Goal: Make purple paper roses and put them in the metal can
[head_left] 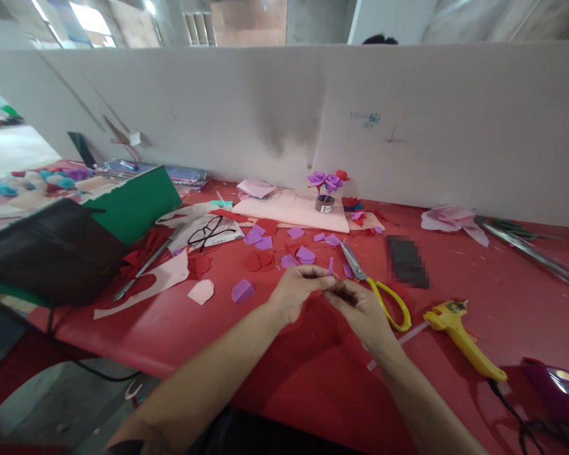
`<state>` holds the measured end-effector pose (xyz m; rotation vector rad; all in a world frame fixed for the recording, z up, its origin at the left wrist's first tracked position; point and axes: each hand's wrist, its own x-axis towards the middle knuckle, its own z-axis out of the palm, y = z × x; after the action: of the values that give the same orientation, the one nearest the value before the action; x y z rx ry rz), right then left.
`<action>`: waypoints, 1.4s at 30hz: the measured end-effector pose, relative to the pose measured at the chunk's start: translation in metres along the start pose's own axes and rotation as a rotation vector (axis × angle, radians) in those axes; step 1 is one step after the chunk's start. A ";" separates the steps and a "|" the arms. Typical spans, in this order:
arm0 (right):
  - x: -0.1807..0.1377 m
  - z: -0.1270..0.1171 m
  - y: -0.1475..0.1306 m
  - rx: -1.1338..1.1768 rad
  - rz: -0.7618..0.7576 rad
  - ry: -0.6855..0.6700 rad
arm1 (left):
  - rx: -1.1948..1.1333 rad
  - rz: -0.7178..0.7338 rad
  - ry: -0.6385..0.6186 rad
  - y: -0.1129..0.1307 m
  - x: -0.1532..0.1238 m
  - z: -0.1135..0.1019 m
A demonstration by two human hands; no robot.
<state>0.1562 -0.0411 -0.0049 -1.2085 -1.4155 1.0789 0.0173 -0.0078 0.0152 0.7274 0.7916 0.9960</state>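
Observation:
My left hand point(299, 289) and my right hand point(360, 308) meet above the red table, fingertips pinched together. A narrow purple strip point(331, 266) sticks up from between the fingers of both; its lower part is hidden. Beyond the hands lie cut purple petal pieces point(306, 254) and red pieces point(258, 261). A pair of scissors point(389, 303) with yellow handles lies just right of my right hand, blades pointing away. Farther back, purple flowers point(332, 182) and a red one stand in a tape roll point(325, 203).
To the right lie a yellow glue gun point(464, 341) with a glue stick, a dark pixelated rectangle point(406, 261) and a magenta object point(557, 392). Eyeglasses point(211, 232), pink sheet scraps point(161, 284) and a dark bag point(52, 253) are on the left. A pale partition point(194, 114) closes off the back.

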 end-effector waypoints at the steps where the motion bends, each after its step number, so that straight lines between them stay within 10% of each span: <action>1: 0.000 0.000 0.000 -0.002 0.006 -0.002 | 0.008 -0.008 -0.004 0.000 0.000 0.000; 12: 0.014 -0.037 0.005 -0.227 0.025 0.352 | -0.133 0.186 0.281 0.029 0.021 -0.031; 23: 0.037 -0.067 -0.003 -1.141 -0.022 0.134 | -0.219 0.158 0.356 0.038 0.029 -0.048; 31: 0.045 -0.026 -0.009 -1.553 0.084 0.102 | -0.034 0.302 0.233 0.030 0.026 -0.037; 42: 0.057 -0.033 0.005 -1.077 0.007 0.203 | 0.020 0.370 0.151 0.033 0.020 -0.031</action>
<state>0.1858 0.0172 0.0015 -1.9763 -1.8734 0.0957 -0.0167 0.0273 0.0211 0.8414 0.8143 1.3908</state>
